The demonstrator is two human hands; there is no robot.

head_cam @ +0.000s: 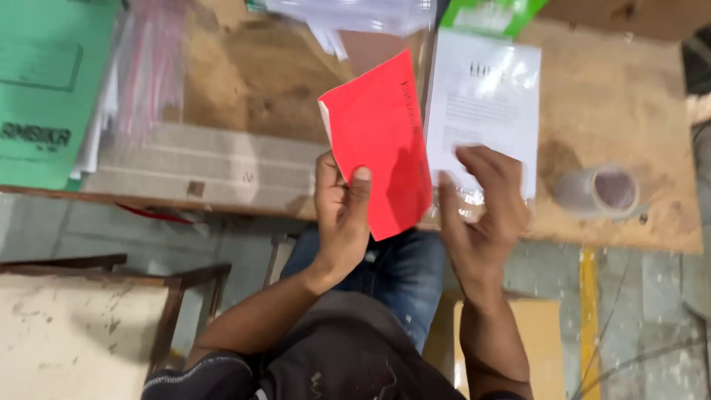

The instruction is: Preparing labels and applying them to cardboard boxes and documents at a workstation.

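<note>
Red envelope (379, 141) held above bench (615, 111) near edge, long axis tilted up-left. Left hand (342, 215) fingers pinch its lower left edge. Right hand (481, 215) open, just right of it, touching clear sleeve w/ white sheet (485, 96); tape roll (598, 191) farther right.
</note>
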